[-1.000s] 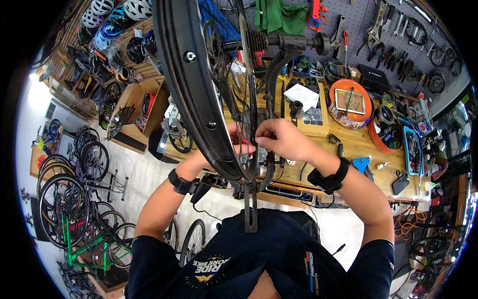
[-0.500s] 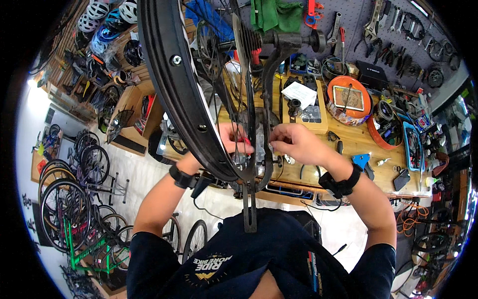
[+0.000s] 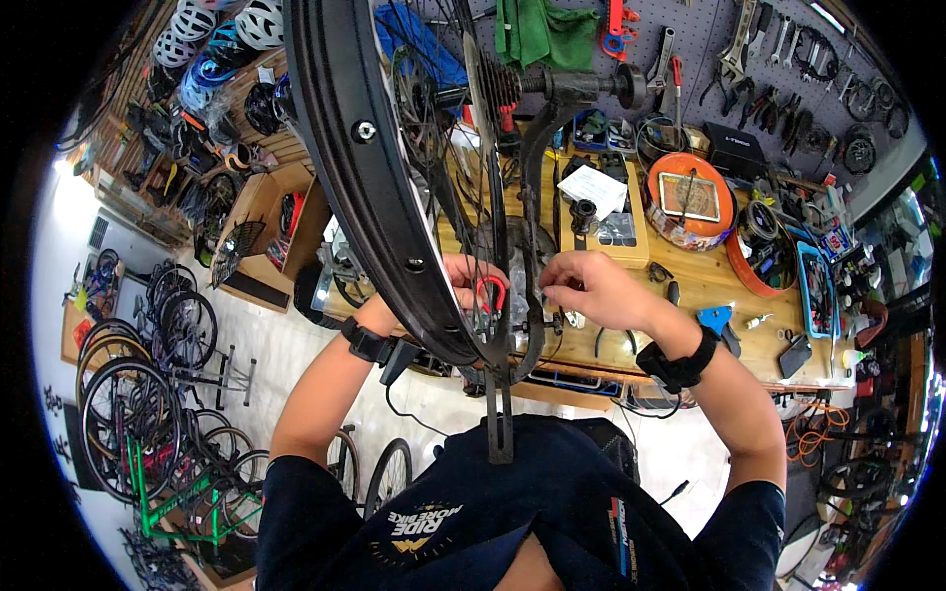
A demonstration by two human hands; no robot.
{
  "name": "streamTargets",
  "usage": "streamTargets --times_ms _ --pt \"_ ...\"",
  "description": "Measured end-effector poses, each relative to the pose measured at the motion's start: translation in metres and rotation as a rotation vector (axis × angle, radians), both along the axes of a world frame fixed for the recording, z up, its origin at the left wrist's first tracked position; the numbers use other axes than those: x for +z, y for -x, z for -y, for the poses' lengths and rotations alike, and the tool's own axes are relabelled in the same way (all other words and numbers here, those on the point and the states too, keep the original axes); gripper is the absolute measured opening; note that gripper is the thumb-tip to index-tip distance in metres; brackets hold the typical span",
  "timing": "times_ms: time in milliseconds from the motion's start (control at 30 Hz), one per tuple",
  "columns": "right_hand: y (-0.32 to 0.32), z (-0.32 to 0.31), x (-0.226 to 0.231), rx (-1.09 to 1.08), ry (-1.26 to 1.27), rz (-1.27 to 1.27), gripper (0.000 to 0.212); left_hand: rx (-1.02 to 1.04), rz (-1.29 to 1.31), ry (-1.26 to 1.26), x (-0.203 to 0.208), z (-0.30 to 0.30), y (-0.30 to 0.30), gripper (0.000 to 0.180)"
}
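Note:
A bicycle wheel with a black rim (image 3: 379,177), thin spokes and a cassette (image 3: 501,87) stands upright in a dark metal truing stand (image 3: 535,167) in front of me. My left hand (image 3: 471,271) reaches behind the rim among the spokes. Its fingers are closed on a small red spoke wrench (image 3: 498,294), and the rim partly hides this hand. Right of the stand's arm, my right hand (image 3: 599,288) has its fingers curled and thumb against the index finger. Whatever may be in that pinch is too small to make out.
The wooden workbench (image 3: 631,340) carries an orange round tray (image 3: 721,219), a blue-handled tool (image 3: 715,317) and a cardboard box lid (image 3: 631,236). Tools hang on the pegboard (image 3: 680,39). Bicycles (image 3: 148,394) stand on the left floor beside an open carton (image 3: 258,236).
The red spoke wrench shows more plainly between the spokes, its curved end turned up and right. My right hand has shifted slightly right. The view has moved a little, shifting the rim rightward.

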State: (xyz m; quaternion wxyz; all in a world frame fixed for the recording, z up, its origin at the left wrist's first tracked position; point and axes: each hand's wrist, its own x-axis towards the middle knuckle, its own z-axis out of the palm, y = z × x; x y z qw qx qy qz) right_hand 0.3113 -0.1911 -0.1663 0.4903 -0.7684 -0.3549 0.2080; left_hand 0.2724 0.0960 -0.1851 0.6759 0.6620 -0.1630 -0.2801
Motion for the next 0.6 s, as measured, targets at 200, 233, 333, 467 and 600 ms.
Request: streamTargets --times_ms 200,233,333,467,600 --pt "-0.005 0.002 -0.002 0.021 -0.008 -0.011 0.017 0.123 0.188 -0.315 -0.001 0.023 -0.001 0.024" --pt "-0.005 0.003 -0.003 0.012 0.006 -0.019 0.017 0.197 0.221 -0.412 0.013 0.036 0.005 0.024" --pt "-0.004 -0.002 0.003 0.006 0.025 -0.032 0.016 0.394 0.345 -0.706 0.043 0.059 0.023 0.032" --pt "0.001 -0.005 0.008 0.002 0.005 0.026 0.016 0.417 0.498 -0.539 0.020 0.059 0.024 0.036" --pt "0.007 0.003 0.012 0.025 0.024 0.042 0.017 0.012 -0.017 -0.134 0.028 0.026 0.011 0.034"
